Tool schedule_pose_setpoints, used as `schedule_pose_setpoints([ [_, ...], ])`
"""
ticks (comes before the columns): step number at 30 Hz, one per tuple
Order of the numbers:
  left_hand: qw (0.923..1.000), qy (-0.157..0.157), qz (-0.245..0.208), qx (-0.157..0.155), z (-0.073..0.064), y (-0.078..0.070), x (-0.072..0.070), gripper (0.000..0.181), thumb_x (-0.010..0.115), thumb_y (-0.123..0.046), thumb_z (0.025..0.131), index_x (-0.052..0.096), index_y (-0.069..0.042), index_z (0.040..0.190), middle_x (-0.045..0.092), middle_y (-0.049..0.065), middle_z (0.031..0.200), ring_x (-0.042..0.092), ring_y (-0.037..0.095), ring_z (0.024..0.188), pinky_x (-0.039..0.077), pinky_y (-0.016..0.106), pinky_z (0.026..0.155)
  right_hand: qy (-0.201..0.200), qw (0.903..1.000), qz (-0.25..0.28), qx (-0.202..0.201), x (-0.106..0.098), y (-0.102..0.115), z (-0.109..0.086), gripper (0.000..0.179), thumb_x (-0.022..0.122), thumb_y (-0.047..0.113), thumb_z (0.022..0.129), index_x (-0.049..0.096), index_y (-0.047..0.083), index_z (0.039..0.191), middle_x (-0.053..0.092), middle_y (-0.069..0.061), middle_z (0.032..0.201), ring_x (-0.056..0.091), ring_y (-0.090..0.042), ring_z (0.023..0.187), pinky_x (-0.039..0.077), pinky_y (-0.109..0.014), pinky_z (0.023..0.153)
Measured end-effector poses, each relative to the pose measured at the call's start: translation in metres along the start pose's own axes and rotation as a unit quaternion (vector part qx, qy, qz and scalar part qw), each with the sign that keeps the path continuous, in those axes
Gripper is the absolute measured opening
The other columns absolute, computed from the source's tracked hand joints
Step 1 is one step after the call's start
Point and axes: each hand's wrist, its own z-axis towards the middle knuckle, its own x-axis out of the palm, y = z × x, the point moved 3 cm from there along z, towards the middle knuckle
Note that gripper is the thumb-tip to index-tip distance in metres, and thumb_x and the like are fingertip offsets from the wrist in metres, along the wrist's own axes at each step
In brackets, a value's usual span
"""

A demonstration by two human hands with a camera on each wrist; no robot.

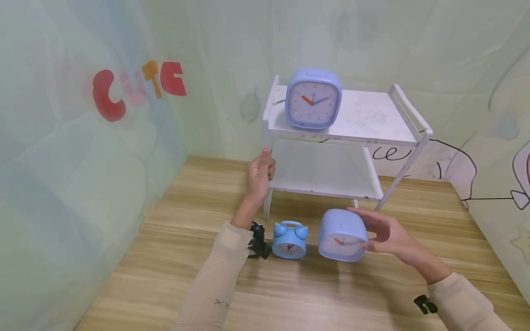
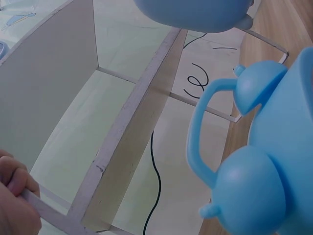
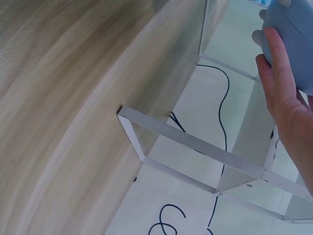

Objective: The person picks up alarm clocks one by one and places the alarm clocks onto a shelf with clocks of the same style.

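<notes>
My left hand grips the front left post of a small white two-tier shelf. In my right hand is a lavender square alarm clock, held by its right side and tilted face-down toward me; in the right wrist view its rounded body shows beside the fingers. A light blue twin-bell alarm clock with a top handle stands on the wooden surface, left of the held clock. Another lavender square clock stands on the shelf's upper tier, near its front left corner.
Black objects beside my left wrist are partly hidden by the sleeve. The wood-grain surface extends around the shelf. Pale printed sheets hang behind and at both sides, with "CUTE" letters on the left.
</notes>
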Motion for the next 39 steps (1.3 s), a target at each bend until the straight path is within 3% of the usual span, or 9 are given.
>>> schedule_pose_setpoints([
  [14, 0.9994, 0.001, 0.006, -0.035, 0.000, 0.000, -0.001, 0.045, 0.027, -0.003, 0.108, 0.030, 0.012, 0.066, 0.030, -0.005, 0.053, 0.026, 0.007, 0.048, 0.021, 0.020, 0.048, 0.008, 0.9999, 0.003, -0.007, -0.002, 0.014, 0.000, 0.070, 0.063, -0.018, 0.080, 0.041, -0.006, 0.146, 0.058, -0.005, 0.136, 0.059, -0.017, 0.117, 0.055, -0.040, 0.086],
  [28, 0.9999, 0.002, 0.002, 0.014, 0.000, 0.001, 0.000, 0.050, 0.032, -0.015, 0.110, 0.031, 0.004, 0.064, 0.029, -0.006, 0.053, 0.025, 0.008, 0.048, 0.019, 0.022, 0.046, 0.028, 0.9993, 0.007, -0.024, -0.005, 0.028, 0.001, 0.074, 0.060, -0.022, 0.081, 0.038, -0.005, 0.148, 0.056, -0.006, 0.140, 0.058, -0.019, 0.120, 0.055, -0.044, 0.085],
  [39, 0.9997, 0.001, 0.007, -0.022, 0.001, -0.002, 0.000, 0.046, 0.027, -0.003, 0.108, 0.029, 0.011, 0.064, 0.029, -0.005, 0.052, 0.025, 0.006, 0.048, 0.020, 0.020, 0.047, 0.026, 0.9994, -0.006, -0.022, -0.007, 0.040, 0.001, 0.072, 0.061, -0.023, 0.081, 0.039, -0.006, 0.147, 0.060, -0.010, 0.134, 0.059, -0.020, 0.117, 0.056, -0.044, 0.084],
])
